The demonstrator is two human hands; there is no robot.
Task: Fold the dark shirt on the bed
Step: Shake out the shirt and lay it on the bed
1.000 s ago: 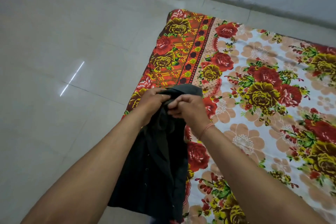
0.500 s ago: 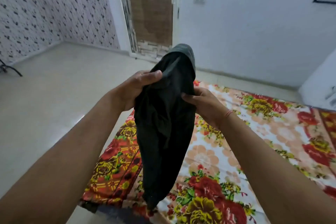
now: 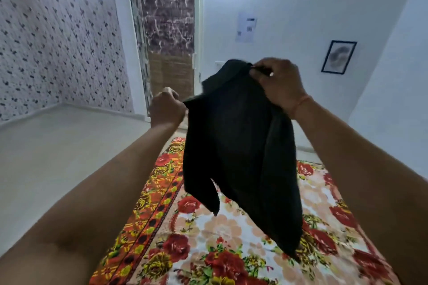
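Flowered bed below, floor at left. Dark shirt hangs in the air above the bed, not touching it. Both arms stretched forward, hands apart. Right hand raised higher, pinching the shirt's top edge; left hand lower, fist gripping its left corner.

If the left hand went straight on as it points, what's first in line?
Probably the door, far across the room; nothing nearer shows. The left hand grips the dark shirt, which hangs to its right, off that line.
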